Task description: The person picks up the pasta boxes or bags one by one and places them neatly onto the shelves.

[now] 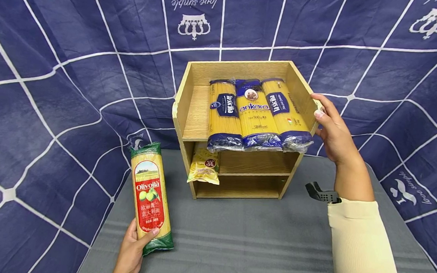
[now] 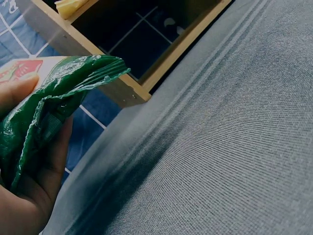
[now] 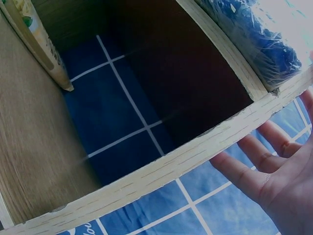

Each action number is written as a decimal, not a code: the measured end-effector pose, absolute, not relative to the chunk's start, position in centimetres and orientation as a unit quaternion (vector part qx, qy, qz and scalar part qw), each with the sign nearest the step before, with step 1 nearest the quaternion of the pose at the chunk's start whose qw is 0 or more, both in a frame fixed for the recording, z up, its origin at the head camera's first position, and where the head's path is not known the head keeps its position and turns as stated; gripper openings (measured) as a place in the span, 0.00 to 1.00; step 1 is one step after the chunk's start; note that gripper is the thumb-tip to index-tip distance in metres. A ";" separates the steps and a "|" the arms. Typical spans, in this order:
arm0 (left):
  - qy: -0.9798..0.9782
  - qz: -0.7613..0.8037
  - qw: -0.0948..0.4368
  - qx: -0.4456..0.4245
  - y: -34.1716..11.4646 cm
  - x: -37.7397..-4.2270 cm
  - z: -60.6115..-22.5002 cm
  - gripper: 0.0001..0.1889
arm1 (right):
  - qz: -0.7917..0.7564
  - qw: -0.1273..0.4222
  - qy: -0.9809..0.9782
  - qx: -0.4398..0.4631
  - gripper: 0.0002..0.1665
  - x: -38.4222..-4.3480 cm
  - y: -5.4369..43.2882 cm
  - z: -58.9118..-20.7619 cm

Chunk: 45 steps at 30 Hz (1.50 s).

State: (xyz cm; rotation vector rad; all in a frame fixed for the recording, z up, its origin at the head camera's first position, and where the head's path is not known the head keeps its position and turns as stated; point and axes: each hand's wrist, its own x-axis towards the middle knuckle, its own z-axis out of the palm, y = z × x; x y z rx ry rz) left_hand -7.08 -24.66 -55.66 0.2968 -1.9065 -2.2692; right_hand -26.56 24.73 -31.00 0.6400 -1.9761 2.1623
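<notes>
My left hand (image 1: 131,246) grips the lower end of an Olivoilà spaghetti pack (image 1: 149,191), red-labelled with green ends. The thumb lies across its front, and the pack stands tilted left of a small wooden shelf (image 1: 287,187). In the left wrist view its crumpled green end (image 2: 73,81) sticks out past the thumb. My right hand (image 1: 336,135) holds the shelf's right side panel near its upper front edge, thumb on the front. Seen from the right wrist, fingers (image 3: 244,178) lie along the panel's outer face. Three blue-and-yellow spaghetti packs (image 1: 256,120) lie side by side on the top board.
A yellow snack bag (image 1: 204,165) sits at the left of the middle compartment and juts out over its front edge. Grey cloth (image 1: 234,232) covers the table under the shelf. Blue cloth with white lines (image 1: 134,27) hangs behind and at both sides.
</notes>
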 end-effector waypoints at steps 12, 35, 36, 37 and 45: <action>-0.642 -0.755 0.101 0.088 -24.4 -6.6 -54.8 0.30 | 0.719 0.072 -0.658 0.210 0.27 -26.6 24.6 -30.9; -0.669 -0.734 0.091 0.072 -23.8 -5.8 -53.2 0.29 | 0.721 0.070 -0.656 0.211 0.26 -26.6 24.7 -31.1; -0.670 -0.734 0.090 0.071 -23.8 -5.8 -53.2 0.29 | 0.720 0.070 -0.657 0.212 0.26 -26.6 24.7 -31.1; -0.670 -0.734 0.089 0.070 -23.8 -5.7 -53.1 0.29 | 0.720 0.070 -0.657 0.212 0.26 -26.6 24.7 -31.1; -0.662 -0.743 0.089 0.045 -23.7 -5.1 -52.7 0.27 | 0.727 0.075 -0.647 0.218 0.26 -26.8 24.7 -31.1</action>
